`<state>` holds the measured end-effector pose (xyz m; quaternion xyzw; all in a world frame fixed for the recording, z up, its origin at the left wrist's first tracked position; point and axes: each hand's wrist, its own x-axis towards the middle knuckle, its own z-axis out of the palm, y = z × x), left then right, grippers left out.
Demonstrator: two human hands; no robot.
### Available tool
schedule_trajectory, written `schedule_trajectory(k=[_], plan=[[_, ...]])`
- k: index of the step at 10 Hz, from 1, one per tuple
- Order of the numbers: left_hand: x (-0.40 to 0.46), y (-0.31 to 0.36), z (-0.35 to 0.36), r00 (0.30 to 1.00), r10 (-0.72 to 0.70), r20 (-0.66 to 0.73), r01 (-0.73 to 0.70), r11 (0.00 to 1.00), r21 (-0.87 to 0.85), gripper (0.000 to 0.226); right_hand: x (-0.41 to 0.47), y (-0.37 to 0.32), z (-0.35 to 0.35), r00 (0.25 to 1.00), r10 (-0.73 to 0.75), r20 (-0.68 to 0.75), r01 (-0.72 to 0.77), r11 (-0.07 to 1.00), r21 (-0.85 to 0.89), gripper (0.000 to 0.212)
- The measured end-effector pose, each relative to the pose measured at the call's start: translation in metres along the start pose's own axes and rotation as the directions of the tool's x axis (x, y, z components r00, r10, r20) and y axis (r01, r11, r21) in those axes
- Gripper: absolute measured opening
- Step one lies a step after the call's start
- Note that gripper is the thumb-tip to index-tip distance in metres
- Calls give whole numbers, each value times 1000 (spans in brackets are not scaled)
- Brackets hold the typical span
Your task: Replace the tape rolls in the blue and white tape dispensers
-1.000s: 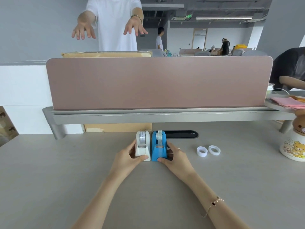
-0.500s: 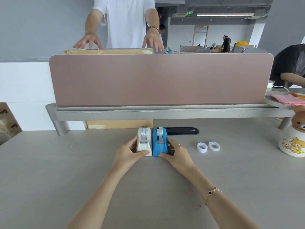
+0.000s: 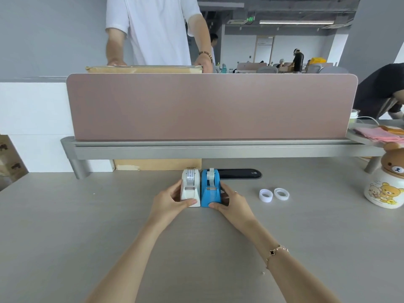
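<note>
Little has moved on the desk since 0.5 s ago: both dispensers sit in the same spot, touching side by side, while the person in the white shirt (image 3: 157,29) beyond the divider has come closer to the cardboard box (image 3: 144,69), both hands on it. The left hand (image 3: 169,203) is part-closed around the white tape dispenser (image 3: 190,188), fingers on its left wall, thumb across the near front. The right hand (image 3: 232,204) holds the blue tape dispenser (image 3: 210,187) likewise, thumb at its near base, fingers on the right side. Both stand upright on the desk (image 3: 87,226), centre, each with a roll seated and tape over the cutter. 2 replacement tape rolls (image 3: 274,194) lie flat to the right, near each other, well apart from the dispensers. Judgement: nothing swapped yet. Risks: the 2 bodies are pressed together, so lifting one may drag or tip the other; pulling a roll up without pinning the base could raise the whole unit; fingers close to the serrated cutter could snag; loose tape ends could stick to skin or fold over. Around: black cable grommet (image 3: 239,173) just behind the blue unit, bear jar (image 3: 385,184) far right, pink divider (image 3: 209,106) on its rail at the far edge. Nothing blocks the reach to the spare rolls.
</note>
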<state>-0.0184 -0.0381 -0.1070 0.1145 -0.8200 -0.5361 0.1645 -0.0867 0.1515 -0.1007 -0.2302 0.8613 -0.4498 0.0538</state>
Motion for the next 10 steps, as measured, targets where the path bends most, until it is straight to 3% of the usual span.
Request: schedule_trajectory(k=[4,7,8,10], plan=[[-3,1,1,1000,8,-12,-8,1000,26,74,-1,-1,0,1000,3,17,-3,1000,-8,75],[-26,5,-10,993,-114,19,113,993,39,90,-11,-3,-6,993,71,91,-76,996,48,69],[-48,3,-14,997,-74,17,71,989,131,77,-28,6,-9,989,122,79,-120,992,-26,64],[-80,2,-22,998,-58,-2,58,989,140,60,-64,15,-25,986,114,125,-111,993,-31,54]])
